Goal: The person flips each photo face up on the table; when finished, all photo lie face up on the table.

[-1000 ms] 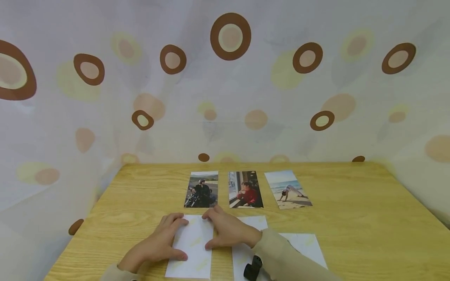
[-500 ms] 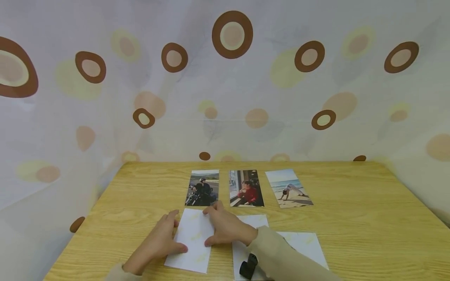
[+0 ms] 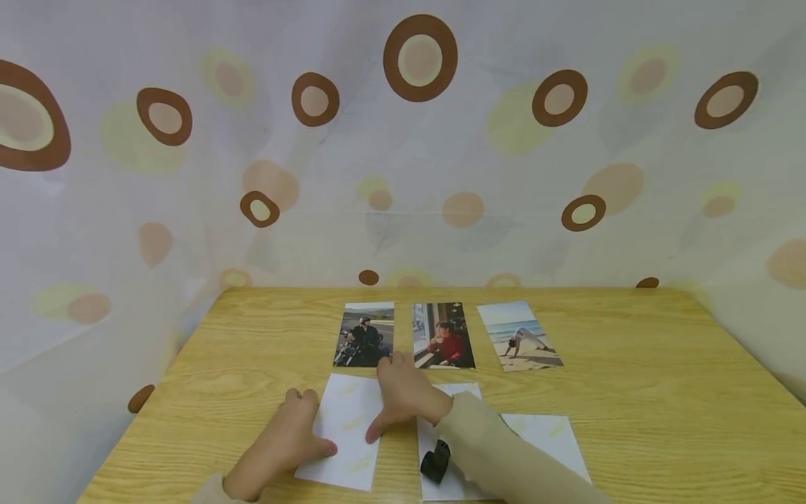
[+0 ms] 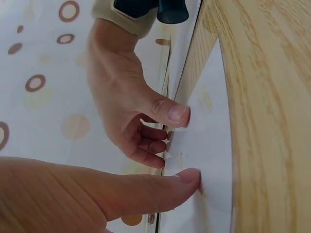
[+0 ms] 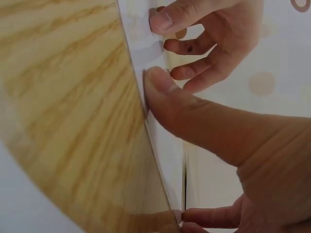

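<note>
On the wooden table (image 3: 214, 427), the leftmost white card (image 3: 346, 430) has turned slightly askew within the last second, so its placing seems unsettled. Its long axis runs away from the person, far end leaning right; which end is the picture's top I cannot tell. The left hand (image 3: 291, 434) rests its thumb on the card, fingers spread from it; the right hand (image 3: 406, 393), thumb and fingers likewise spread, touches the right edge, just short of the motorcycle photo (image 3: 365, 337).

Note leftmost white card (image 3: 349, 430), turned slightly clockwise and slid forward, and right hand (image 3: 406, 390), fingers newly beyond the card's far edge.
</note>
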Demonstrator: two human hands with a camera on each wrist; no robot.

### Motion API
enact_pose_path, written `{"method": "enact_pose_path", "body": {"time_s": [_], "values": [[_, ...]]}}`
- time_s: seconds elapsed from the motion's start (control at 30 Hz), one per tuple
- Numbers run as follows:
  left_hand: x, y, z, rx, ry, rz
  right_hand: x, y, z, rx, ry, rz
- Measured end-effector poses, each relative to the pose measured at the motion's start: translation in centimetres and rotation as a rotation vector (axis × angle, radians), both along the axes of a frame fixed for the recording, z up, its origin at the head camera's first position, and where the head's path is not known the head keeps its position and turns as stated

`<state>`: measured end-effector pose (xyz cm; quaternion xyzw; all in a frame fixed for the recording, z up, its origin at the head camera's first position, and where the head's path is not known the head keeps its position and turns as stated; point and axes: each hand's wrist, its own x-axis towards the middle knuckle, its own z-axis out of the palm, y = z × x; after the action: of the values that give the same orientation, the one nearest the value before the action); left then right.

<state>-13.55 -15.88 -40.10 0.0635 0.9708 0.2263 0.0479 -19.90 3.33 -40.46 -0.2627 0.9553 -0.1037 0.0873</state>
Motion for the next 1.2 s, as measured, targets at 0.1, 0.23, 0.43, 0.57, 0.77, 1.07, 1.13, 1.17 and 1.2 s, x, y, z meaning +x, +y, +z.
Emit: {"method": "enact_pose_path", "body": {"time_s": [0.1,0.23,0.43,0.57,0.77,1.07,1.13,1.17,1.2], "values": [[0.0,0.2,0.0,0.008,0.0,-0.013,-0.2,-0.2,0.2,0.053,0.006,-0.005],[0.0,0.3,0.1,-0.014,0.003,-0.024,-0.4,-0.1,0.1,0.074,-0.004,-0.012],[-0.3,-0.5,-0.1,-0.065,-0.001,-0.045,-0.1,0.1,-0.2,-0.036,-0.004,-0.018],[-0.7,-2.0,-0.3,0.091,-0.079,-0.119,1.0,-0.2,-0.1,-0.116,0.124,-0.032],[-1.4,-3.8,-1.2,0.348,-0.22,-0.3,2.6,-0.9,0.1,-0.125,0.229,-0.061],[-2.0,-3.6,0.6,0.719,-0.366,-0.484,2.2,0.0,0.4,-0.418,-0.184,0.103],[-1.8,-3.2,1.0,0.737,-0.37,-0.514,2.1,0.3,0.4,-0.56,-0.35,0.12],[-1.7,-3.1,1.2,0.729,-0.369,-0.522,2.1,0.3,0.3,-0.624,-0.424,0.121],[-1.6,-2.9,1.3,0.708,-0.356,-0.528,2.1,0.4,0.3,-0.687,-0.497,0.118]]}}
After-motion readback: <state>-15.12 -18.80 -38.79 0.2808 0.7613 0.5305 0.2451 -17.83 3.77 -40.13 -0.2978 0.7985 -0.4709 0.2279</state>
